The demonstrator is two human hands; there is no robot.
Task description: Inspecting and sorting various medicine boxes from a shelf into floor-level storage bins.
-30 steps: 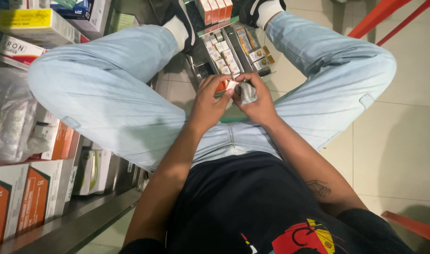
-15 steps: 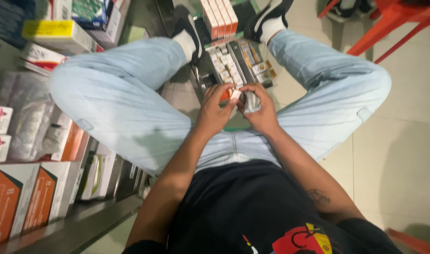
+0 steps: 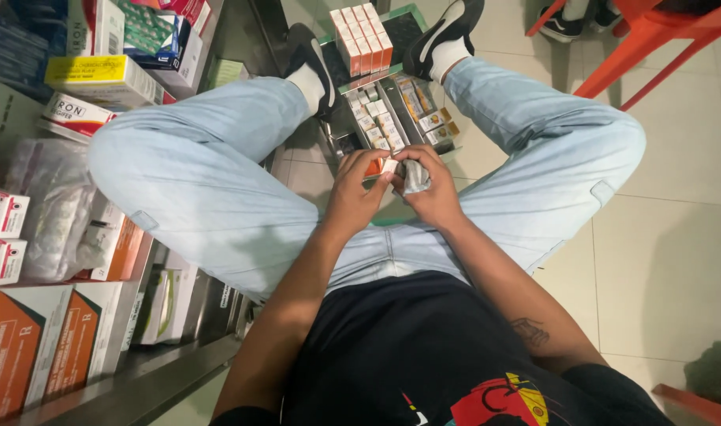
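Both hands, left [image 3: 359, 183] and right [image 3: 428, 183], grip 1 small white-and-orange box [image 3: 385, 166] and a crumpled wrapper [image 3: 415, 177] above the tray of boxes [image 3: 392, 118], apparently mid-unwrapping.

One view only, from a camera worn on the person's head, tilted steeply down over the chest and lap, so the black shirt fills the bottom edge and both forearms run up to the middle. The left hand [image 3: 359, 189] and right hand [image 3: 427, 185] meet near the frame's centre, close to the lens. Beyond the fingertips [image 3: 388, 162], farther from the camera, lies a tray of small boxes [image 3: 392, 110] between the shoes. Left of the fingers a shelf of cartons [image 3: 53, 237] runs along the edge; right of them is tiled floor [image 3: 676, 237], with a red chair [image 3: 652, 39] in the top corner
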